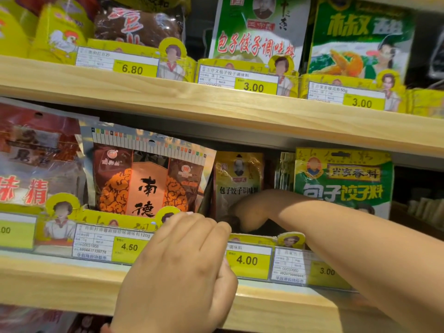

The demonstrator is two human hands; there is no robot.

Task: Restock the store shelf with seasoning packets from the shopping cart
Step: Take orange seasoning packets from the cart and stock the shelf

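1. Two wooden shelves are seen: the upper shelf (216,102) crosses the upper half of the frame, the lower shelf (60,280) the lower half.
2. The left hand (177,265) is held at lower centre, in front of the lower shelf's price strip; its fingers (204,227) are curled together, and whether anything is gripped cannot be told.
3. The right hand (236,222) is reached in from the right edge, into the gap at centre; its fingers are hidden in shadow behind the strip, so their state cannot be told.
4. A gold packet (236,179) stands upright just behind the right hand; contact cannot be told.
5. A brown-orange packet (149,181) stands left of the gap, a green packet (343,183) right of it, partly covered by the forearm.
6. A red packet (36,159) is seen at the left edge.
7. A yellow 4.00 tag (247,260) is fixed on the strip below the gap.
8. More packets are stood on the upper shelf.
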